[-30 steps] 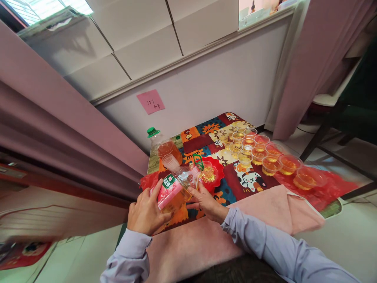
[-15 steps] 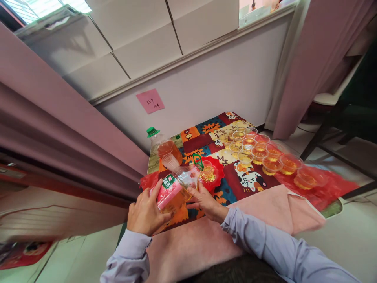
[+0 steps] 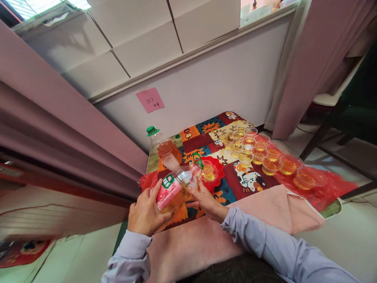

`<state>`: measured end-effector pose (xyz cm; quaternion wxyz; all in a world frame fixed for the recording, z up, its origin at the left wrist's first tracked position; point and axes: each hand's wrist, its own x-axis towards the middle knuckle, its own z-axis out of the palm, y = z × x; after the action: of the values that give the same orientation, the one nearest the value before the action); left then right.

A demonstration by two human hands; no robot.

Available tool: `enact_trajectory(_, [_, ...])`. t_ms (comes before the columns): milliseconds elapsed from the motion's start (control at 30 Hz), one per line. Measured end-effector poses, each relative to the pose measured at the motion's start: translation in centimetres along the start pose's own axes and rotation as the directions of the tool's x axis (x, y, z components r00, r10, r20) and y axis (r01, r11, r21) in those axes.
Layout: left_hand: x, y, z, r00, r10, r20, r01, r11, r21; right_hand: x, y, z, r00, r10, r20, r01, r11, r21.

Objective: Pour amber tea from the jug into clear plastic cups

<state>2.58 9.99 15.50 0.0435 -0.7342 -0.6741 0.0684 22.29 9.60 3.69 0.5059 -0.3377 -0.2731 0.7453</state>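
A clear plastic bottle (image 3: 180,181) with a pink label lies tilted between my hands, its mouth toward the right over a red scalloped plate (image 3: 218,175). My left hand (image 3: 145,210) wraps the base end. Around the shoulder near the neck, my right hand (image 3: 206,201) is closed. Yellowish liquid shows inside the bottle. On the plate stands a clear plastic cup (image 3: 207,169) with some of the same liquid, partly behind the bottle's mouth and its green ring handle (image 3: 197,160). Just behind the bottle is a stack of clear cups (image 3: 170,161).
A large jug (image 3: 167,148) of amber liquid with a green cap stands at the table's far left. Several filled cups (image 3: 259,152) are grouped on the right. A pink towel (image 3: 265,206) covers the near edge, beside red plastic sheeting (image 3: 330,188).
The bottle and both hands stay in almost the same pose, the bottle still tilted over the plate. The view has shifted very slightly.
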Motion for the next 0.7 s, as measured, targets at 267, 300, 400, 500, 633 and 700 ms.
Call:
enact_trajectory(267, [-0.2, -1.0, 6.2, 0.968, 0.030, -0.249, -0.106, 0.950, -0.295, 0.1, -1.7, -0.8, 0.990, -0.134, -0.043, 0.122, 0.969, -0.214])
enact_trajectory(300, [-0.2, -1.0, 7.2, 0.957, 0.033, -0.287, -0.132, 0.934, -0.331, 0.1, -1.9, -0.9, 0.987, -0.158, -0.040, 0.145, 0.961, -0.235])
enact_trajectory(400, [-0.5, -0.8, 9.7, 0.926, 0.023, -0.377, -0.190, 0.892, -0.411, 0.1, -2.1, -0.9, 0.972, -0.235, -0.023, 0.218, 0.931, -0.292])
enact_trajectory(500, [-1.2, -0.6, 12.0, 0.912, -0.040, -0.408, -0.172, 0.866, -0.470, -0.1, -1.9, -0.6, 0.970, -0.242, -0.029, 0.214, 0.903, -0.374])
enact_trajectory(633, [-2.4, -0.8, 14.7, 0.902, -0.146, -0.407, -0.111, 0.832, -0.544, -1.2, -1.6, 0.0, 0.969, -0.245, 0.029, 0.233, 0.870, -0.435])
enact_trajectory(700, [-2.8, -0.9, 15.6, 0.895, -0.174, -0.410, -0.099, 0.819, -0.565, -1.9, -1.7, -0.1, 0.957, -0.269, 0.107, 0.288, 0.844, -0.453])
